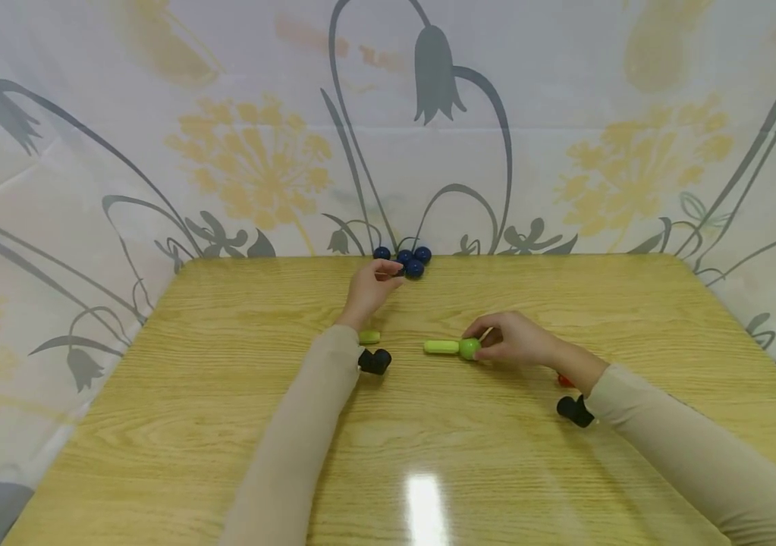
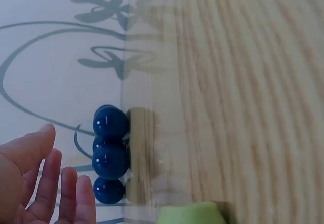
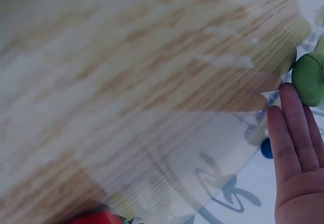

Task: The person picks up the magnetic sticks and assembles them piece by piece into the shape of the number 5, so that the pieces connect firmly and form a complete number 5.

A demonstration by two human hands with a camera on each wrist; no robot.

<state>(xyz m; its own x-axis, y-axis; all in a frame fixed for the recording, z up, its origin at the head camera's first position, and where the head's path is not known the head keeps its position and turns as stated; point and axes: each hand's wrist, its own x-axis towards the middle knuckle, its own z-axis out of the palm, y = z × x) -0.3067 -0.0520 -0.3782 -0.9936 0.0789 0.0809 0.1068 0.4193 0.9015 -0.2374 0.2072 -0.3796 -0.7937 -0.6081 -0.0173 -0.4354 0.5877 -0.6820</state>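
Observation:
In the head view my left hand [image 1: 369, 294] reaches toward several glossy dark blue balls [image 1: 414, 268] at the table's back edge. Its fingers and thumb stand apart with nothing between them, just left of the balls [image 2: 110, 161] in the left wrist view. My right hand [image 1: 519, 339] pinches a green ball [image 1: 469, 349] between thumb and fingers. A yellow-green stick [image 1: 441, 346] lies end-on against that ball, pointing left. In the right wrist view the fingertips rest at the side of the green ball [image 3: 307, 79].
Another yellow-green piece [image 1: 370, 337] lies beside the left wrist, partly hidden by the sleeve. A red object [image 1: 565, 381] shows from under the right wrist. Black wrist cameras [image 1: 375, 362] sit on both arms. Behind the wooden table [image 1: 224, 425] hangs a flower-patterned cloth [image 1: 551, 152].

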